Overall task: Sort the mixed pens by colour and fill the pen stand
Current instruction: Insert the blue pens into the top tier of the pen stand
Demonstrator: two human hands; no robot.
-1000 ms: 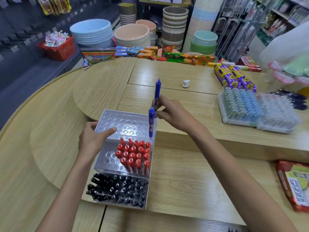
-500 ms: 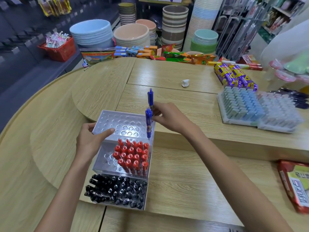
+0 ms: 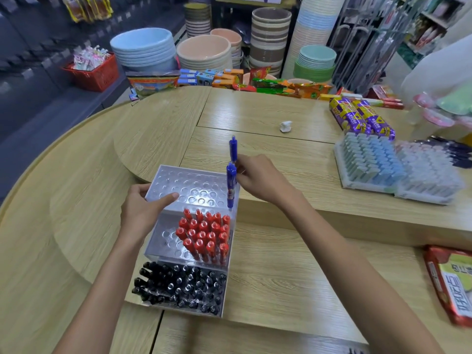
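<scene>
1. We count two blue pens (image 3: 231,185).
2. Red pens (image 3: 203,235): we make it roughly twenty, too tightly clustered for an exact tally.
3. Black pens (image 3: 184,287): dozens, too packed for us to count.
4. One pen stand (image 3: 178,180), three tiers.
5. Two purple packets (image 3: 357,116).

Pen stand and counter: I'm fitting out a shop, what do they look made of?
Pen stand: clear glossy plastic, probably acrylic; black pens show through its walls. Counter: matt pale wood grain, possibly laminate; seams between panels show.
</scene>
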